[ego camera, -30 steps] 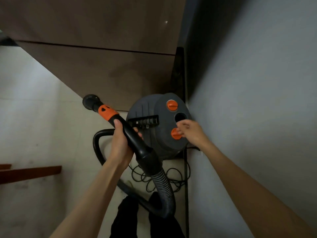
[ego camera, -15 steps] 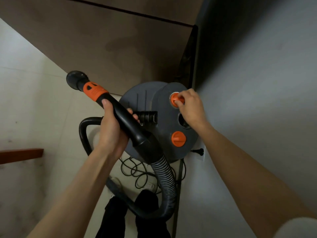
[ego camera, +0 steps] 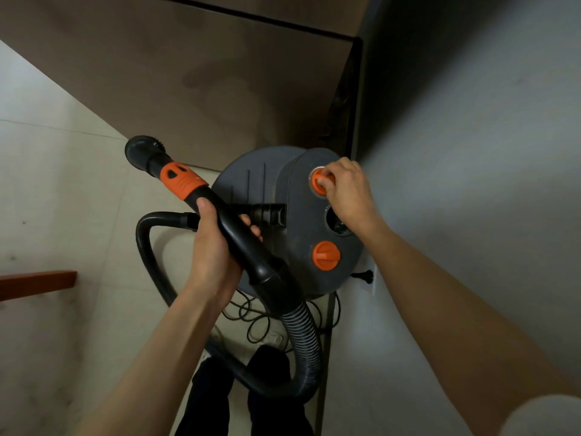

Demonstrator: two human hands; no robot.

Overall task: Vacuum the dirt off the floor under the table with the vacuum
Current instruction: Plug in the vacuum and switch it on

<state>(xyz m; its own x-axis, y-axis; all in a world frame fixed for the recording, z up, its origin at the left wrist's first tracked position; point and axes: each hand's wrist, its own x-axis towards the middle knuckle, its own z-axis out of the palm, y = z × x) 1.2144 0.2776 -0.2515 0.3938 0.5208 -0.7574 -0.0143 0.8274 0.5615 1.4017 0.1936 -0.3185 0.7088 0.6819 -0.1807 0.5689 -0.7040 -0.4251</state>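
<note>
Round dark grey plastic vacuum canister (ego camera: 251, 184) stands on pale floor tiles (ego camera: 63, 184) against the wall; 2 orange knobs on top. Black rigid wand with orange collar (ego camera: 226, 221) points up-left, tilted; ribbed black hose (ego camera: 303, 338) loops below.

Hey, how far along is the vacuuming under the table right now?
Barely begun. Done: the left hand grips the black hose wand with the orange collar, and a plug sits in the wall outlet. In hand: the right hand pinches the far orange knob on the round grey vacuum canister. Left: the nozzle is off the floor; no suction pass made.
</note>
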